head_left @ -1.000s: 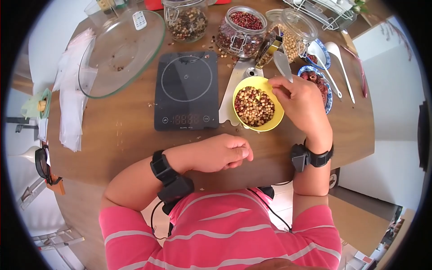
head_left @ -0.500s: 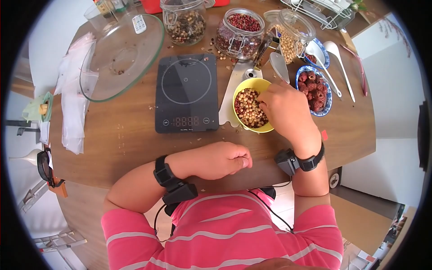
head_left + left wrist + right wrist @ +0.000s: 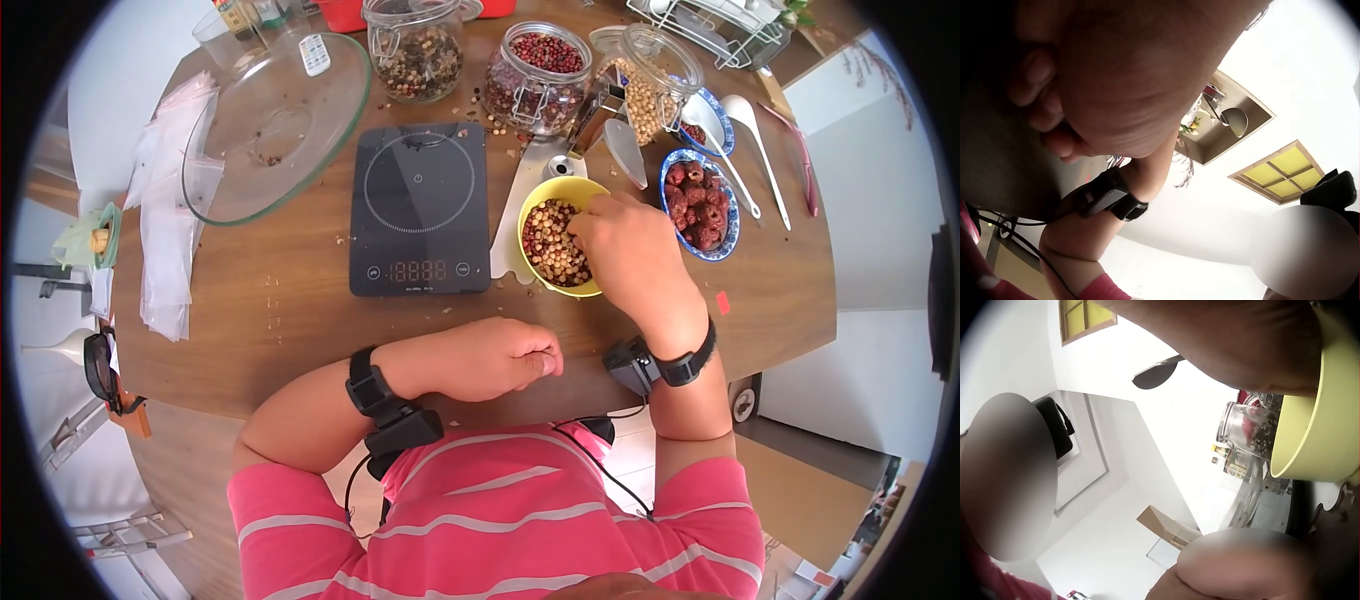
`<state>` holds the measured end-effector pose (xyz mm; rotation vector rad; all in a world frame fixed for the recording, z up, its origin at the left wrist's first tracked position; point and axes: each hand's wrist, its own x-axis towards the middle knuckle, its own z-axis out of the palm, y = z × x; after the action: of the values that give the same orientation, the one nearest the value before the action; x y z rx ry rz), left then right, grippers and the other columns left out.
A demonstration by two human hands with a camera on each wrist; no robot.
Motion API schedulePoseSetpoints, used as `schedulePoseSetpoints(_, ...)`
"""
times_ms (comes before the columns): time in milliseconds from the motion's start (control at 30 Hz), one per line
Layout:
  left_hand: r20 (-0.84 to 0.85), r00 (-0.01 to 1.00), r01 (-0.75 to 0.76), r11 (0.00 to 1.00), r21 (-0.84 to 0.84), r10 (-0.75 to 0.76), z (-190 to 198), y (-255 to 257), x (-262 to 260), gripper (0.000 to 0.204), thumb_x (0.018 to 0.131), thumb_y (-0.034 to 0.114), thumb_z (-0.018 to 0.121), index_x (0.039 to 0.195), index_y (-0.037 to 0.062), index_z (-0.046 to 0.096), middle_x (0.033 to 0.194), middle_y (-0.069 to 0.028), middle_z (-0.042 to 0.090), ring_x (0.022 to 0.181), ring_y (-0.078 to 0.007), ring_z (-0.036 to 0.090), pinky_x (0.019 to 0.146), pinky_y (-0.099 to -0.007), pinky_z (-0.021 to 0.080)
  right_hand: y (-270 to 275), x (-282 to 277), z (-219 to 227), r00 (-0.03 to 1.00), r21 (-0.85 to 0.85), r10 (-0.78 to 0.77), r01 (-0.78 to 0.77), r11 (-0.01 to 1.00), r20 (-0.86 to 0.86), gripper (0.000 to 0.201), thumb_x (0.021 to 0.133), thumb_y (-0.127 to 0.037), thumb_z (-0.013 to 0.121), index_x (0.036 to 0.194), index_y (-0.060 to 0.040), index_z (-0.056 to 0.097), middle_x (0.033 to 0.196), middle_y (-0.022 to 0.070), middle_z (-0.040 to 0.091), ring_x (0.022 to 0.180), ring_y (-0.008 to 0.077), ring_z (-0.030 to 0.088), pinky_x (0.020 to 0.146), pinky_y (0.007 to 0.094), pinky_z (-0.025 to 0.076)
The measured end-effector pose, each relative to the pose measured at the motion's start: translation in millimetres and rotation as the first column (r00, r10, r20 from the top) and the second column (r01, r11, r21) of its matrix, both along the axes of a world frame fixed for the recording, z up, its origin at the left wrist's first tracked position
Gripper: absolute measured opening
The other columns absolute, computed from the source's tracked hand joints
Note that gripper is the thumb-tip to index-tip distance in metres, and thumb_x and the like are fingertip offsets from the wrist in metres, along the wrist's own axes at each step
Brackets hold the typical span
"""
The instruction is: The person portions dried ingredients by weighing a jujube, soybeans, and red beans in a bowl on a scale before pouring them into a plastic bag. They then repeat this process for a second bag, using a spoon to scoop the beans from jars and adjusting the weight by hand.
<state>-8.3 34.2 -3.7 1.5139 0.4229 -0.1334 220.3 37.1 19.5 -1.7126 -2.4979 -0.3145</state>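
Note:
The yellow bowl [image 3: 560,284] holds mixed beige and dark red beans [image 3: 553,240]. My right hand [image 3: 640,262] reaches over its right side, fingers bent down into it; the fingertips are hidden, so any held bean cannot be seen. In the right wrist view the same hand [image 3: 1241,344] lies across the rim of the bowl [image 3: 1310,434]. My left hand [image 3: 480,358] rests, loosely curled and holding nothing visible, near the table's front edge, below and left of the bowl. Its curled fingers show in the left wrist view, beside the palm [image 3: 1125,81].
Left of the bowl lies a black scale [image 3: 418,210], with a glass lid [image 3: 275,130] and plastic bags [image 3: 165,230] beyond. Behind stand glass jars [image 3: 540,80] and a small tin [image 3: 600,115]. At the right are a dish of dark red fruit [image 3: 700,205] and white spoons [image 3: 760,150].
My right hand has moved left and down from the bowl's right rim into the bowl, uncovering the dish of dark red fruit. My left hand has hardly moved.

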Motion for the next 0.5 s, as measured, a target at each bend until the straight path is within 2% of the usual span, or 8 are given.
schedulePoseSetpoints(133, 0.001, 1.0, 0.005, 0.999, 0.033, -0.005, -1.5, -0.2, -0.1, 0.028, 0.111, 0.023, 0.047, 0.119, 0.0017, 0.064, 0.076, -0.0008, 0.056, 0.074, -0.012, 0.053, 0.071, -0.0307, 0.047, 2.8, -0.7, -1.5, 0.999, 0.0, -0.02, 0.02, 1.0, 0.025, 0.007, 0.082, -0.01, 0.069, 0.076, -0.01, 0.072, 0.081, 0.0071, 0.067, 0.081, 0.0276, 0.07, 0.066, 0.0404, 0.057)
schedulePoseSetpoints(200, -0.001, 1.0, 0.009, 0.999, 0.038, -0.009, -1.6, -0.9, -0.2, 0.028, 0.111, 0.023, 0.047, 0.119, 0.0017, 0.064, 0.076, -0.0009, 0.056, 0.074, -0.0121, 0.053, 0.071, -0.0307, 0.047, 3.8, -2.1, -1.9, 0.992, -0.027, -0.078, 0.081, 0.996, 0.095, 0.008, 0.083, -0.013, 0.069, 0.076, -0.0096, 0.073, 0.081, 0.0082, 0.069, 0.078, 0.0286, 0.072, 0.063, 0.0413, 0.057)
schedulePoseSetpoints(300, 0.005, 1.0, 0.013, 0.999, 0.043, -0.013, 1.0, -0.2, 0.8, 0.028, 0.11, 0.022, 0.047, 0.119, 0.002, 0.065, 0.076, -0.0006, 0.056, 0.073, -0.0119, 0.053, 0.07, -0.0306, 0.047, 7.1, -6.4, -2.9, 0.992, -0.026, -0.087, 0.09, 0.996, 0.088, 0.009, 0.084, -0.014, 0.069, 0.077, -0.0088, 0.073, 0.082, 0.0094, 0.071, 0.076, 0.0295, 0.073, 0.062, 0.042, 0.057)
schedulePoseSetpoints(500, -0.011, 1.0, 0.006, 0.998, 0.055, -0.006, 2.1, -0.6, 1.4, 0.028, 0.11, 0.022, 0.047, 0.12, 0.0023, 0.065, 0.076, -0.0004, 0.055, 0.073, -0.0115, 0.052, 0.07, -0.0304, 0.046, 9.6, -5.8, -5.8, 0.987, -0.073, -0.1, 0.109, 0.991, 0.125, 0.01, 0.086, -0.014, 0.068, 0.08, -0.0071, 0.073, 0.085, 0.0111, 0.071, 0.078, 0.03, 0.073, 0.064, 0.0427, 0.057)
